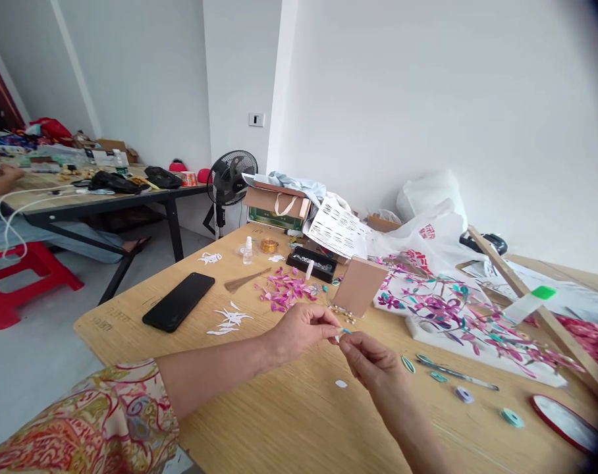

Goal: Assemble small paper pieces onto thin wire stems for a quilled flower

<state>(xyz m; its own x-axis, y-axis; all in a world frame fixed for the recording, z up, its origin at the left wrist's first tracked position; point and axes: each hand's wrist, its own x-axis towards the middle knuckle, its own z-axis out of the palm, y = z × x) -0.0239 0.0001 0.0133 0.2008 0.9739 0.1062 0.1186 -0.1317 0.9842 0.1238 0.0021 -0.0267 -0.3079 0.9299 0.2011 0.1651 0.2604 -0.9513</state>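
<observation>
In the head view, the wooden table (289,408) carries many small things. At left, a black smartphone (179,301) lies flat, and to its right are white pointed paper-like pieces (228,320). On the far side stands a small clear bottle with white cap (247,251), near an amber-coloured round spool (269,245). A heap of pink petal-shaped pieces (286,289) lies just beyond the hands. A brown rectangular board (361,287) stands tilted to the right of this heap. At right, pink and purple flower branches (447,309) rest on white foam-like sheets, and silver tweezers (464,376) lie nearer. One white oval piece (341,384) lies alone on the near side, below the hands; it does not block them.

The left hand (303,329) and the right hand (378,365) meet above the table. The small thin blue-and-white piece (346,331) is between their fingertips. The left thumb and forefinger are pressed together at its left end, and the right ones pinch it from the right. Its exact shape is too small to tell.
</observation>
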